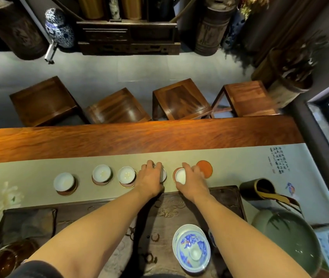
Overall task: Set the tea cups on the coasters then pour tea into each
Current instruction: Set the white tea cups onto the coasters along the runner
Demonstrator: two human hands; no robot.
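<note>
Three white tea cups stand on round coasters along the pale green runner [39,169]: the left cup [64,181], the second cup [101,173] and the third cup [126,175]. My left hand [150,178] grips a fourth cup [163,175], mostly hidden under the fingers. My right hand [193,180] holds a fifth cup [180,176] over a reddish coaster [174,173]. An orange-red coaster [204,169] lies bare just right of that hand. A blue-and-white lidded gaiwan [191,247] sits on the dark carved tea tray [227,197] near me.
A dark holder with tea tools [260,189] stands at the right, with a large green ceramic bowl [292,237] in front of it. A glass pitcher [3,259] and a dark cloth [27,223] sit at the lower left. Wooden stools [179,99] line the table's far side.
</note>
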